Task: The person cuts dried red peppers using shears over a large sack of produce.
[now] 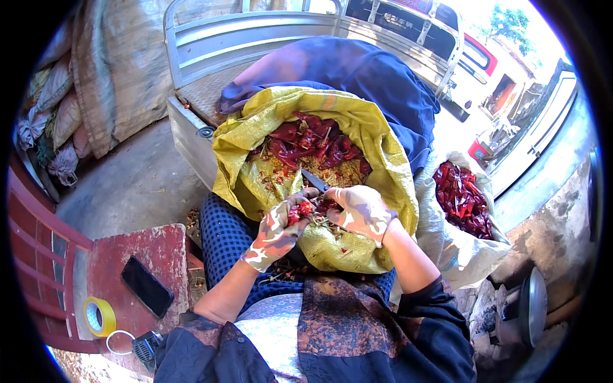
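In my gloved left hand [278, 230] is a piece of dried red chili pepper [300, 213], held between the fingertips and thumb. My gloved right hand [361, 210] grips a tool with a pointed metal blade [313, 181]; its handle is hidden, so knife or scissors is unclear. More red pepper shows under the right fingers. Both hands are above the near side of a yellow woven sack [392, 182] with its mouth spread wide. Inside it, whole dried red peppers [313, 139] lie at the back, with loose yellow seeds [345, 174] in front of them.
At right stands a white woven sack [459, 258] full of red pepper pods [462, 201]. A red bench [158, 239] on the left bears a phone [147, 287] and yellow tape roll [99, 316]. Behind is a metal cargo bed [201, 158] with dark blue cloth [364, 67].
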`<state>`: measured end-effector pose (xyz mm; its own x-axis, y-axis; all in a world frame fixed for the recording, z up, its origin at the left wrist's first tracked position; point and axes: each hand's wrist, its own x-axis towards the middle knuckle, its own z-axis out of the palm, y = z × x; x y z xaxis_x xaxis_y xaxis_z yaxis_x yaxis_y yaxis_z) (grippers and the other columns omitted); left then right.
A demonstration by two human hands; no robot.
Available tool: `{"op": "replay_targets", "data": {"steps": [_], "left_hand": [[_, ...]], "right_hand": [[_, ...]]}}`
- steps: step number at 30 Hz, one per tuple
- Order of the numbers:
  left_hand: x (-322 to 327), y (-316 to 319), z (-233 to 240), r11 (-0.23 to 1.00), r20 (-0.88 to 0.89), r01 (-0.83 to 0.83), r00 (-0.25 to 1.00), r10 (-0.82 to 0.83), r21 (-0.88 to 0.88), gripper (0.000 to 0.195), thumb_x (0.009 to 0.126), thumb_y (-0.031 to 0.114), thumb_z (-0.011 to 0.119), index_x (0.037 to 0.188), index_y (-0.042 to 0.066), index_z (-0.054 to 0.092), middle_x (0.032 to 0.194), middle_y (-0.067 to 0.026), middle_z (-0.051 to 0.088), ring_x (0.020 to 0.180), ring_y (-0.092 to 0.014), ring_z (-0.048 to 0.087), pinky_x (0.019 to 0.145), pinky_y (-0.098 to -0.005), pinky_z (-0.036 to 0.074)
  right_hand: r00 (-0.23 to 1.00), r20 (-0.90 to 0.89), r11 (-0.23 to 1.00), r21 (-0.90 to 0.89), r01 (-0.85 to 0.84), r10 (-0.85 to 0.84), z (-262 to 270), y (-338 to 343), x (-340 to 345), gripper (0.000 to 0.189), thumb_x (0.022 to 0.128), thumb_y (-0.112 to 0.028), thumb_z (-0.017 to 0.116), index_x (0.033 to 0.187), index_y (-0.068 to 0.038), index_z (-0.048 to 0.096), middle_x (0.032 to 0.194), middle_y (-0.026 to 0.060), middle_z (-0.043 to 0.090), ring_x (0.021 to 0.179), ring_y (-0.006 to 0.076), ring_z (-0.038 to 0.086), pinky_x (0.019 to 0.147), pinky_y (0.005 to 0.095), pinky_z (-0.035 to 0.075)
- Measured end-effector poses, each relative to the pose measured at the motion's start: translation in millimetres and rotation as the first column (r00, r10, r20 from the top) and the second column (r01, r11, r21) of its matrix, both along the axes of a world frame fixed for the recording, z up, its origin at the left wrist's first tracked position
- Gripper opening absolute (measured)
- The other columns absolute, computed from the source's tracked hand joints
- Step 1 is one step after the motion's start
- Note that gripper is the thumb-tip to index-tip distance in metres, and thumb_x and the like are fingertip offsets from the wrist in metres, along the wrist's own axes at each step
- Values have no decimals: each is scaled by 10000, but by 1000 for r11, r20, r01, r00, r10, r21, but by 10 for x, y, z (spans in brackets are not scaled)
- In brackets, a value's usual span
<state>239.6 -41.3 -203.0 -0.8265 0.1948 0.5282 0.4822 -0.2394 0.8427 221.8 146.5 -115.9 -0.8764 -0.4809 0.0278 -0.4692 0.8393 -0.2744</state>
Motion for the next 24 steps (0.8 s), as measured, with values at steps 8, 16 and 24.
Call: {"op": "replay_targets", "data": {"steps": [8, 16, 24], "left_hand": [[-28, -3, -56, 989, 298, 91, 953, -52, -120, 399, 824, 84, 534, 1207, 29, 437, 980, -14, 537, 837, -84, 495, 747, -219, 417], [-10, 13, 47, 885, 512, 208, 751, -417, 416, 239, 905, 103, 517, 1136, 48, 544, 914, 7, 553, 793, -83, 510, 683, -220, 432], [31, 48, 29, 912, 489, 245, 783, -386, 329, 233, 881, 96, 523, 1102, 36, 565, 881, 8, 566, 801, -88, 502, 725, -215, 409]], "right_hand": [[989, -117, 945, -301, -126, 95, -163, -126, 54, 347, 757, -128, 594, 1097, -59, 568, 707, 128, 593, 631, 261, 591, 575, 325, 451], [929, 312, 559, -815, 154, 199, -198, -62, 156, 362, 802, 30, 539, 1161, -8, 554, 954, 15, 576, 864, 94, 541, 743, 234, 450], [994, -70, 730, -675, -106, 80, -394, -97, 148, 285, 740, 22, 626, 1014, -57, 613, 935, 116, 582, 815, 270, 588, 701, 319, 483]]}}
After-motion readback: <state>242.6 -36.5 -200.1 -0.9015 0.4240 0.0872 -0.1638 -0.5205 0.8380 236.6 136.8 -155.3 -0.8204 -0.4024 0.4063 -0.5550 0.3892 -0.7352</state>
